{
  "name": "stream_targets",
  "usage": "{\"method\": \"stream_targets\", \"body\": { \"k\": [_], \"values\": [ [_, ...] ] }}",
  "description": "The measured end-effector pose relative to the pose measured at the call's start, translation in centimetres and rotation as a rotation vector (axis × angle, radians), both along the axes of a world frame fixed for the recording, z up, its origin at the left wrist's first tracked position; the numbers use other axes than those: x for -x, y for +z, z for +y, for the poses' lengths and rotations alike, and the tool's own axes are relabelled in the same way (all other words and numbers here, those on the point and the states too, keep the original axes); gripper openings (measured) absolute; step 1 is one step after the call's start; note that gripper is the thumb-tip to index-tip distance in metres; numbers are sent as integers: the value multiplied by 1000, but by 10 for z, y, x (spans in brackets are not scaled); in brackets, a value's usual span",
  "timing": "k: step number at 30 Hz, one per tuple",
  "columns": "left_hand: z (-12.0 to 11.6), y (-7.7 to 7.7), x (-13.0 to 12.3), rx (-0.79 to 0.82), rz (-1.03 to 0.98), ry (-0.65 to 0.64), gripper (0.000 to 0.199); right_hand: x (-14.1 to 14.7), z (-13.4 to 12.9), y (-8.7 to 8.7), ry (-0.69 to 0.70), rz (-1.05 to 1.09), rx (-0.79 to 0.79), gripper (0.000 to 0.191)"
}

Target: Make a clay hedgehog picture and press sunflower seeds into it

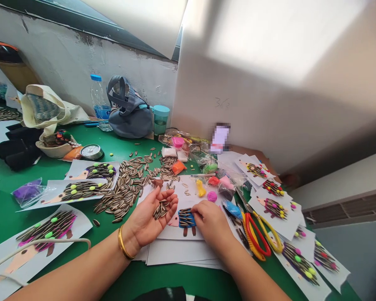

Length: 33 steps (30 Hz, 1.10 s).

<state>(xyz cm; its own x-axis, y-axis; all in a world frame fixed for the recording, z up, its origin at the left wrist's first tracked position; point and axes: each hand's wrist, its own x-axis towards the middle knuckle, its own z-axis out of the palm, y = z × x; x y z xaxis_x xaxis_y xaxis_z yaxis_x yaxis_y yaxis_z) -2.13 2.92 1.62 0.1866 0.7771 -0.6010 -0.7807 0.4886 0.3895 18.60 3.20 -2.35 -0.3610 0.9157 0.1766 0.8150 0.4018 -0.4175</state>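
My left hand (146, 225) is turned palm up and cupped, with a small heap of striped sunflower seeds (161, 210) in it. A gold bangle circles that wrist. Just right of it, on white paper, is a small hedgehog figure (186, 218) with a pink face, brown feet and a blue clay body set with rows of seeds. My right hand (213, 223) pinches at the right edge of the blue body, and its fingertips hide what they hold. A big loose pile of sunflower seeds (125, 188) spreads behind my left hand.
Yellow-handled scissors (268, 230) and red-handled scissors (253, 238) lie right of the paper. Finished hedgehog pictures (81, 190) flank both sides. Bagged clay (178, 167), a water bottle (100, 104), a blue bag (128, 110) and a phone (219, 139) stand at the back. A white cable (59, 241) crosses at left.
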Motion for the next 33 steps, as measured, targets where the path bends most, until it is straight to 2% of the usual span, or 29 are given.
{"method": "stream_targets", "body": {
  "k": [7,11,16,21,25,29,33],
  "values": [
    [-1,-2,0,-9,-20,-33,29,-1,-1,2,25,22,-1,17],
    [-2,1,-2,-19,-45,-55,34,-1,-10,11,58,168,-136,15],
    [-10,3,-7,-27,-196,-228,41,12,-25,28,109,284,-289,21],
    [-22,-4,-16,-108,-408,-374,48,29,-32,28,107,231,-231,17],
    [-25,-4,-17,-116,-436,-438,49,25,-33,27,121,294,-207,15],
    [-18,4,-10,-57,-254,-356,49,3,-25,31,70,406,-221,17],
    [-5,8,-1,-29,-29,-147,43,-19,-13,28,-28,348,-120,14]
  ]
}}
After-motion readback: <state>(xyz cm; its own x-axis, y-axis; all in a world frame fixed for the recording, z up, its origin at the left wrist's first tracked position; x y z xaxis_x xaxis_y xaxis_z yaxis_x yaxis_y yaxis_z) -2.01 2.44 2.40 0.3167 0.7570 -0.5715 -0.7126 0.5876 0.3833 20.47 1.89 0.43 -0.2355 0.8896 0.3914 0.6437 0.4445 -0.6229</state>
